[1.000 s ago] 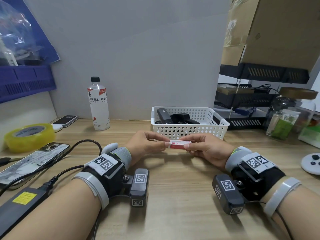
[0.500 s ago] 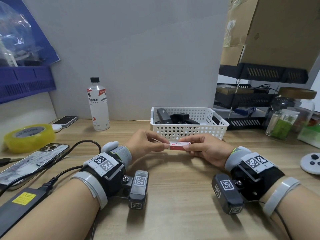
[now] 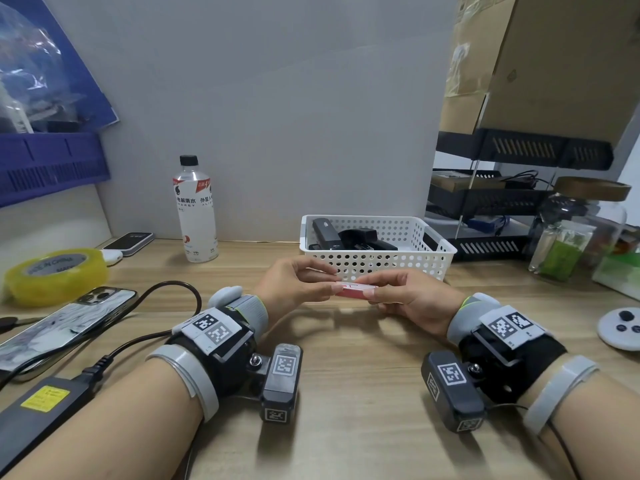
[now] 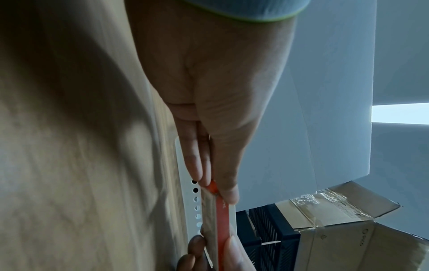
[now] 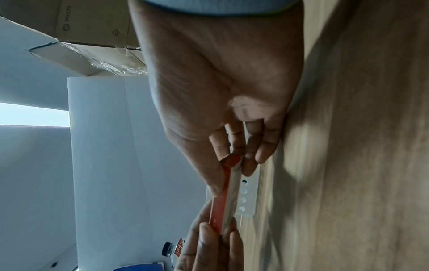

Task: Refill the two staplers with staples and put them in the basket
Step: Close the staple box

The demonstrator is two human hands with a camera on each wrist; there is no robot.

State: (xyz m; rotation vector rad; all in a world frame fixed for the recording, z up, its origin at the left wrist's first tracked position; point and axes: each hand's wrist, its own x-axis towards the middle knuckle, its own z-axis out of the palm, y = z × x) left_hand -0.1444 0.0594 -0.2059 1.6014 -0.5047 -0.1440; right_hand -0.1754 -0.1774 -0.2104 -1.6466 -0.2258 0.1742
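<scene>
Nothing has moved much: your left hand point(image 3: 298, 284) and right hand point(image 3: 412, 299) still pinch the box point(image 3: 356, 290). Pull hard and staples may spill.

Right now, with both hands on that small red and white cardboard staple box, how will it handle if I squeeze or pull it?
The small red and white cardboard staple box looks thin-walled, so a hard squeeze would probably dent it. It is flat-sided, so unlikely to roll. The left hand and right hand pinch opposite ends; a pull may slide it open, spilling staples.
</scene>
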